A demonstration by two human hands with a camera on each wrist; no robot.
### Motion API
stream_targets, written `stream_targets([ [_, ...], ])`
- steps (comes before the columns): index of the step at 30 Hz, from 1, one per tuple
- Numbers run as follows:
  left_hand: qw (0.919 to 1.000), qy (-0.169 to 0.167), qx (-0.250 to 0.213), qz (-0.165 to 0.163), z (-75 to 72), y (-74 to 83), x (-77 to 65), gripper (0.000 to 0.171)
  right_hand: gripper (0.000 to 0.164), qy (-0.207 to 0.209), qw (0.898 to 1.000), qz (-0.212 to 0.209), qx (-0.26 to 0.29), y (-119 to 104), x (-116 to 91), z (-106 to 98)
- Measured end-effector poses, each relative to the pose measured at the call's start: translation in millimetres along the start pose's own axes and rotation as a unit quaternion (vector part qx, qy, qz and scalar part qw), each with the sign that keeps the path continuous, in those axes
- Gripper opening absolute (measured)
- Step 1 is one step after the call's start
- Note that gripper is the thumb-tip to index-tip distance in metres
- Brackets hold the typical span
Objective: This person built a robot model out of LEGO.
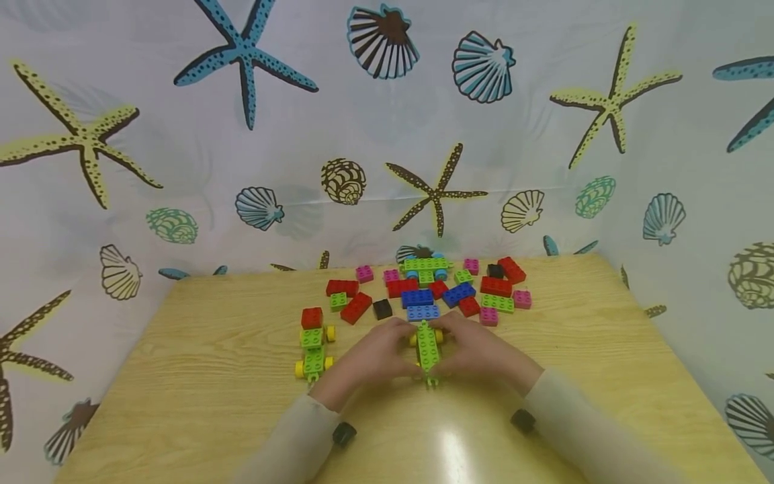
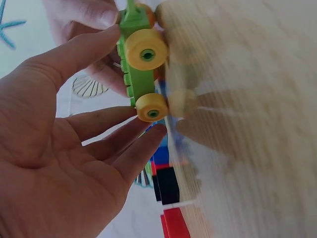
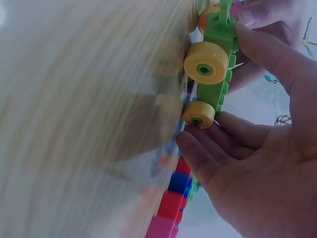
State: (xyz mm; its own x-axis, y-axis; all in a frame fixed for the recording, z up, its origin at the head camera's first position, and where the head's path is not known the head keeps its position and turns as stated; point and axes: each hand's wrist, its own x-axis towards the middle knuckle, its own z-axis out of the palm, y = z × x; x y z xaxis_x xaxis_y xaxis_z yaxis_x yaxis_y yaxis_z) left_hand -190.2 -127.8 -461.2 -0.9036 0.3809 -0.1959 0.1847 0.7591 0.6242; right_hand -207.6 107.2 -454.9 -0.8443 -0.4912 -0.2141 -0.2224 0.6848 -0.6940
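Observation:
A green toy car base (image 1: 427,346) with studs on top, yellow wheels and a small hitch at its near end sits in front of me on the wooden table. My left hand (image 1: 381,351) holds it from the left, my right hand (image 1: 474,349) from the right. In the left wrist view, the thumb touches the near end of the car base (image 2: 138,74) and the fingertips reach its far yellow wheel (image 2: 152,107). A similar grip shows in the right wrist view, thumb at the near end of the car base (image 3: 218,34), fingers by the far wheel (image 3: 199,114).
Left of my hands stands another green car base (image 1: 314,361) with yellow wheels, carrying a green brick and a red brick (image 1: 312,317). Behind are several loose bricks, among them a blue brick (image 1: 417,298), and a green base with blue wheels (image 1: 426,264). A patterned cloth (image 1: 290,148) hangs behind the table (image 1: 211,376).

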Motion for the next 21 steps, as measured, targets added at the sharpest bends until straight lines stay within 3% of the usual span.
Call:
stream_targets([
  [11, 0.9997, 0.006, -0.022, -0.014, -3.7, -10.7, -13.6, 0.082, 0.088, -0.021, 1.000, -0.010, -0.015, -10, 3, 8],
  [21, 0.9998, -0.001, -0.019, 0.001, -2.0, -12.9, -17.4, 0.090, 0.086, -0.024, 0.999, -0.030, -0.015, -6, 4, 8],
])
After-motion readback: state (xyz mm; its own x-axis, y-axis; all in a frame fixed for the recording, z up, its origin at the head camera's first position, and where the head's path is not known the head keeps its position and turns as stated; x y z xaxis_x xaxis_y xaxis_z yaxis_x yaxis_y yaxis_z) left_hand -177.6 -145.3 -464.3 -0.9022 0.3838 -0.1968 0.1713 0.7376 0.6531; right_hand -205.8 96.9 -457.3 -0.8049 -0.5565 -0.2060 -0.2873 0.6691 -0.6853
